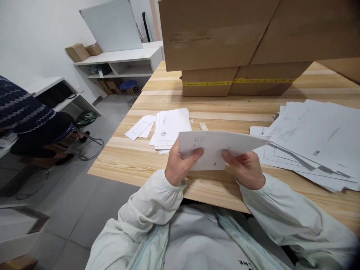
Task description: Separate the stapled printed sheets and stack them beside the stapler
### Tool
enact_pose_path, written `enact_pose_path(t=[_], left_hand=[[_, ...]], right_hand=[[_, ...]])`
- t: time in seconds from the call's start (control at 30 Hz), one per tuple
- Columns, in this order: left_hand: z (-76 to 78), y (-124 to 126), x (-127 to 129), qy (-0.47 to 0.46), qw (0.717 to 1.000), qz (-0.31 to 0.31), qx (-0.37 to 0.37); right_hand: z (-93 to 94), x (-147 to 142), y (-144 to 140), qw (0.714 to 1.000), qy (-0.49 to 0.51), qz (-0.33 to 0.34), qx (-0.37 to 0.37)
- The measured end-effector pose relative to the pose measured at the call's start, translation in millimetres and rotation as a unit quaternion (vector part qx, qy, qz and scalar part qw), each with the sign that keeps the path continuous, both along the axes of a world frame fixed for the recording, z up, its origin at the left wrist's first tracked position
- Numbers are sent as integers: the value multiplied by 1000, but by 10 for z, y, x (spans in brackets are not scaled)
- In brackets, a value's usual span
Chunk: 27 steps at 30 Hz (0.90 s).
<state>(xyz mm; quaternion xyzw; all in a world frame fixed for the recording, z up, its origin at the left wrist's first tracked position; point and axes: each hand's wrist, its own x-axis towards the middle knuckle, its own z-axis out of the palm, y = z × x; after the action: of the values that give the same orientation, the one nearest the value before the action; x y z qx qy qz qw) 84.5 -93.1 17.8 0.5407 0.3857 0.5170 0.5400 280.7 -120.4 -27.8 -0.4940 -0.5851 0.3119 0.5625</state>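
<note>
Head view: both hands hold one white sheet of paper (216, 148) above the near edge of a pale wooden table (135, 161), at the centre of the picture. The left hand (180, 163) pinches the sheet's left edge, thumb on top and fingers beneath. The right hand (246, 168) grips its lower edge, fingers curled under and thumb pressing the top. The sheet is tilted, its far edge raised; a small dark mark and faint printing show on it, too small to read.

At ten o'clock from the hands lies a stack of white envelopes (170, 129) bearing a round printed emblem and lines of text, illegible. Just to its left lie two loose envelopes (140, 127). At three o'clock a broad, loose pile of printed sheets (315, 142) spreads over the table, its writing blurred.

At twelve o'clock stand stacked cardboard boxes (225, 37); the lower one carries yellow tape (239, 81) with dark print that cannot be read.

At nine o'clock, well apart, a person in a dark patterned sweater (22, 108) sits on a stool.
</note>
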Motion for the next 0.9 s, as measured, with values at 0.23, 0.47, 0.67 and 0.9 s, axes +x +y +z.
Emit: enact_pose_path(t=[0.23,0.47,0.67,0.9], left_hand=[[-86,-395,79,9,997,-38,-61],[-427,-156,288,20,900,-303,-312],[-449,78,431,57,911,-247,-327],[-498,210,478,69,927,-215,-298]], right_hand=[[183,367,-249,994,-45,-2,-96],[-207,726,-425,978,7,-34,-204],[-309,687,-227,978,11,-46,-201],[-156,920,-106,951,-204,-65,-222]])
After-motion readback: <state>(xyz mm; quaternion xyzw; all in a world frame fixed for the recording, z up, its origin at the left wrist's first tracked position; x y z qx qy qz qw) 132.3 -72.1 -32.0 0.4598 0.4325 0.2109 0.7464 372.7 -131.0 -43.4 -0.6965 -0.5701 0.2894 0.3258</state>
